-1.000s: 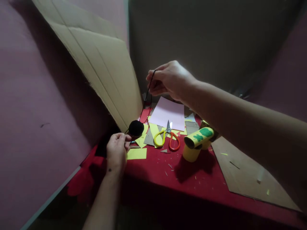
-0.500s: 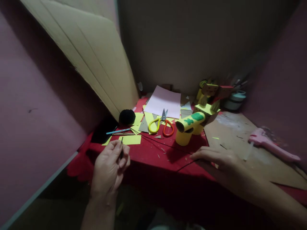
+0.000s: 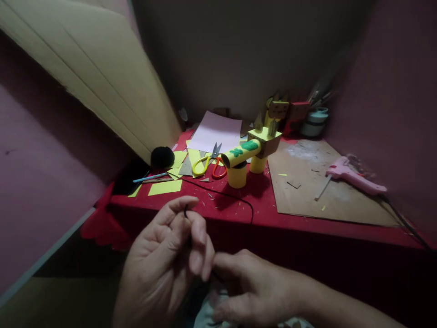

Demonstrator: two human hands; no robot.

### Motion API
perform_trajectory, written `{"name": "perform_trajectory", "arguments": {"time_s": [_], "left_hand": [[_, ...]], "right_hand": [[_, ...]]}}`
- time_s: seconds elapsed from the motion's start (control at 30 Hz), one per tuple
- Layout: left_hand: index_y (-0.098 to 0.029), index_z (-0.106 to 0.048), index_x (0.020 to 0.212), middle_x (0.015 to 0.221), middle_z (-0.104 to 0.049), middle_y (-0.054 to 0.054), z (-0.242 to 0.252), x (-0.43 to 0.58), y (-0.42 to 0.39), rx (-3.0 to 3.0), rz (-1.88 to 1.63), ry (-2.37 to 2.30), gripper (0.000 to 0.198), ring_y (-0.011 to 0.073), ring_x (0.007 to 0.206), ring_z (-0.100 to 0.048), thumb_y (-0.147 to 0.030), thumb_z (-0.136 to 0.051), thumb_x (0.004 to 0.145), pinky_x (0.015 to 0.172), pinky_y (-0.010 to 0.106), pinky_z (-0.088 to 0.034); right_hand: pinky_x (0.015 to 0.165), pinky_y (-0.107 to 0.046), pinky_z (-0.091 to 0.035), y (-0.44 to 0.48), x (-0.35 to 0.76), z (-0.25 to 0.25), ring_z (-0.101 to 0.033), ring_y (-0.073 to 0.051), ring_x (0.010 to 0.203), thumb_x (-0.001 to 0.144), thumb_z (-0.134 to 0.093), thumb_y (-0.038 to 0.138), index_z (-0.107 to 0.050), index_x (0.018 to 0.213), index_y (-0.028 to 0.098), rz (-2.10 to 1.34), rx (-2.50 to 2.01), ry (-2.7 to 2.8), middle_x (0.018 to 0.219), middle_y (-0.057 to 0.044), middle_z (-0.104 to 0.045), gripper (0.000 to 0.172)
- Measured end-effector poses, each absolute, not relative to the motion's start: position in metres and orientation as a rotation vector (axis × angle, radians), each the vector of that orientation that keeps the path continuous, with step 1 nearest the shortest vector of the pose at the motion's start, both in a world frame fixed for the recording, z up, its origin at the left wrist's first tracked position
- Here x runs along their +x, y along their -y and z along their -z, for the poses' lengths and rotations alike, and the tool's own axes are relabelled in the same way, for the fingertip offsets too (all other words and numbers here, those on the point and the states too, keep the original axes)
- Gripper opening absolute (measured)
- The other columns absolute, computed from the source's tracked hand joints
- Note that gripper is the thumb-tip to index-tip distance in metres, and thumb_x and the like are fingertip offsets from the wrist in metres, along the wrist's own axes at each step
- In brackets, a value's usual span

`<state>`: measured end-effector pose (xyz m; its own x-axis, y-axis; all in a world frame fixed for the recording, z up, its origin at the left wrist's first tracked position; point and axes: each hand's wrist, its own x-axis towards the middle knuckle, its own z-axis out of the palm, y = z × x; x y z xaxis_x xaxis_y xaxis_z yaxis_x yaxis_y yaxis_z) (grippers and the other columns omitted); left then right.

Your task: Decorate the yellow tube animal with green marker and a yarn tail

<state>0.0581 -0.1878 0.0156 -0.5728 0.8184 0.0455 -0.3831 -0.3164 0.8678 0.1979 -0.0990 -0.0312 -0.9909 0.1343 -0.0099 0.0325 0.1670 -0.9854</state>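
One black yarn (image 3: 223, 194), pinched in L hand (image 3: 164, 266), R hand (image 3: 254, 289) alongside

Readable text: none.
Yellow tube (image 3: 241, 153): green shapes stuck on, not legible as letters.
Pink glue gun (image 3: 355, 178): no brand legible.

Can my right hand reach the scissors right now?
Probably yes: the right hand is just below the table, and only a thin string crosses the bare stretch before the scissors.

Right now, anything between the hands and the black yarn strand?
Nothing visible does. The left hand pinches the black yarn strand at its fingertips, and the right hand lies close beside it, below the table edge.
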Motion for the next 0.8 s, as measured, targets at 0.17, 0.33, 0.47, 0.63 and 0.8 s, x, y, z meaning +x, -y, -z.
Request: {"name": "perform_trajectory", "arguments": {"time_s": [0.17,0.33,0.47,0.63,0.8], "left_hand": [[-0.017,-0.064,0.087,0.06,-0.062,-0.002,0.0,0.033,0.183,0.621,-2.066,-1.356,0.02,0.0044,0.039,-0.045,-0.017,-0.077,0.072,0.04,0.014,-0.041],[-0.019,-0.064,0.085,0.065,-0.067,-0.001,0.025,0.04,0.173,0.777,-1.955,-1.67,0.012,0.0023,0.039,-0.042,-0.026,-0.072,0.079,0.04,0.012,-0.031],[-0.022,-0.069,0.088,0.061,-0.063,-0.002,0.029,0.063,0.166,0.932,-1.876,-1.752,0.01,0.0069,0.046,-0.049,-0.029,-0.071,0.081,0.043,0.015,-0.035],[-0.021,-0.07,0.079,0.047,-0.05,-0.004,0.024,0.086,0.16,0.993,-1.604,-1.644,0.011,0.0085,0.045,-0.045,-0.032,-0.071,0.08,0.045,0.017,-0.035],[-0.019,-0.066,0.074,0.046,-0.045,-0.005,0.033,0.091,0.155,0.9,-1.411,-1.442,0.028,0.0072,0.04,-0.036,-0.046,-0.069,0.08,0.039,0.017,-0.027]], "right_hand": [[0.052,-0.021,-0.047,0.072,0.248,0.038,-0.058,-0.011,0.059,0.089,-0.058,0.023,-0.071,0.089,0.019,-1.8,-0.655,2.204,0.072,0.0,-0.067,0.013],[0.061,-0.03,-0.053,0.056,0.294,0.029,-0.067,-0.019,0.069,0.09,-0.062,0.026,-0.069,0.089,0.031,-1.175,-0.658,2.368,0.08,-0.003,-0.071,0.009],[0.06,-0.024,-0.052,0.06,0.288,0.024,-0.065,-0.014,0.068,0.093,-0.058,0.019,-0.069,0.094,0.024,-0.895,-0.559,2.4,0.08,-0.003,-0.07,0.012],[0.066,-0.023,-0.052,0.065,0.256,0.027,-0.066,-0.013,0.073,0.092,-0.059,0.016,-0.065,0.099,0.018,-0.812,-0.461,2.332,0.085,-0.004,-0.071,0.01],[0.06,-0.022,-0.053,0.066,0.242,0.029,-0.062,-0.011,0.062,0.091,-0.057,0.018,-0.045,0.136,0.016,-0.925,-0.458,2.245,0.081,-0.001,-0.066,0.046]]}}
